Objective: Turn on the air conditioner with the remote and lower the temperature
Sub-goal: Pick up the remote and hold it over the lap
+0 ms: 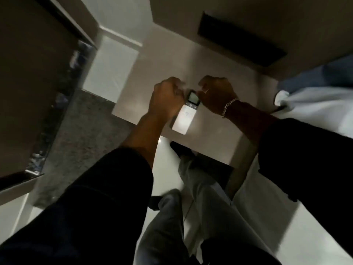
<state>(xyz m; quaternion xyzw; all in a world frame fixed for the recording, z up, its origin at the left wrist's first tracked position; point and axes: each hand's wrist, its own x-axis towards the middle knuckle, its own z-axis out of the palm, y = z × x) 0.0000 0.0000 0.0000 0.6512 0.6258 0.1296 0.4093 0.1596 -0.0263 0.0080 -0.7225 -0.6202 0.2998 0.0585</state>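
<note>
The white remote [183, 119], with a small grey screen at its far end, is over the beige table top [214, 134] near the front edge. I cannot tell whether it rests on the table or is lifted. My left hand [165, 99] is curled against the remote's left side, partly covering it. My right hand [216, 94], with a ring and a silver bracelet, has its fingers curled on the right edge beside the screen. Both hands are slightly blurred. No air conditioner is in view.
A bed with a white sheet [315, 109] and a blue pillow [324, 73] lies to the right. A dark panel [240, 43] is set in the wall behind the table. A dark speckled strip [63, 104] runs at the left. My grey trouser legs [191, 207] stand on glossy white floor.
</note>
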